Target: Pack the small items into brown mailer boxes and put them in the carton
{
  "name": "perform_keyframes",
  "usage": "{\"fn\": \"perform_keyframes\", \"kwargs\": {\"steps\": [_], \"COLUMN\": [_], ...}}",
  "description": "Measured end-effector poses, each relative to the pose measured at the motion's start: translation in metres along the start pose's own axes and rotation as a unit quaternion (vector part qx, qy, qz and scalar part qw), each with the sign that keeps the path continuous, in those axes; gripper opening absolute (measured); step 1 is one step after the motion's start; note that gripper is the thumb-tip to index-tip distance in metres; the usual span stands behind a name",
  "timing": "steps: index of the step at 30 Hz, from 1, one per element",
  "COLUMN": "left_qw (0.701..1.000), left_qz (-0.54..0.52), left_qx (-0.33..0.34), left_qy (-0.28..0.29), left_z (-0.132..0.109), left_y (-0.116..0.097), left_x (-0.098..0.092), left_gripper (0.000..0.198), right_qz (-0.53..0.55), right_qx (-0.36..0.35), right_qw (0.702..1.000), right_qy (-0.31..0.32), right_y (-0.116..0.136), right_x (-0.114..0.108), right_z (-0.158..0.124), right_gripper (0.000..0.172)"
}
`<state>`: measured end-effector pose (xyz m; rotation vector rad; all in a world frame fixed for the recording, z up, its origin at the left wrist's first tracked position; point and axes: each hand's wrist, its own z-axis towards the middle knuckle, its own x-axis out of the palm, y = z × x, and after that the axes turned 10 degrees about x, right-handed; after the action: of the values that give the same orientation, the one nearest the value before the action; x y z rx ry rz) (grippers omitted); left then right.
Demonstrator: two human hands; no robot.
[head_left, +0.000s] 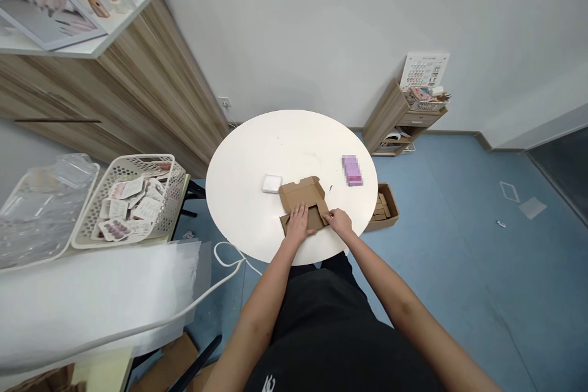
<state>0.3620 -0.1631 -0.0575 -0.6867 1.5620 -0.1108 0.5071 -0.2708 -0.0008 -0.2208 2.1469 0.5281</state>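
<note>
A partly folded brown cardboard box lies on the round white table, its lid panel spread away from me and its near part standing in low walls. My left hand rests flat on the near part, fingers stretched out. At the box's right side, my right hand has its fingers closed on the cardboard edge. Just left of the box sits a small stack of white square items. A blurred purple pack lies farther right on the table.
An open carton of folded cardboard stands on the floor at right. At left are a white basket of packets and a tray of clear plastic. A white cable runs near the table. A small wooden cabinet stands behind.
</note>
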Motion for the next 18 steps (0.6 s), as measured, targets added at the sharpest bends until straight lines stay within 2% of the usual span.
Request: {"fn": "perform_keyframes", "kwargs": {"steps": [4,12,18], "left_qw": [1.000,1.000,1.000], "left_qz": [-0.005,0.003,0.006], "left_qx": [0.005,-0.004,-0.011], "left_qy": [-0.003,0.004,0.016], "left_z": [0.000,0.002,0.002], "left_y": [0.001,0.001,0.000], "left_x": [0.001,-0.004,-0.005], "left_gripper": [0.106,0.105,0.106], "right_qz": [-0.063,-0.083,-0.091], "right_qx": [0.012,0.043,0.066], "right_qw": [0.998,0.994,0.991], "right_qy": [-0.018,0.056,0.075], "right_y": [0.007,0.010,0.011], "right_x": [0.001,-0.007,-0.009], "right_z": [0.005,0.027,0.036], "right_gripper": [0.027,0.030,0.027]}}
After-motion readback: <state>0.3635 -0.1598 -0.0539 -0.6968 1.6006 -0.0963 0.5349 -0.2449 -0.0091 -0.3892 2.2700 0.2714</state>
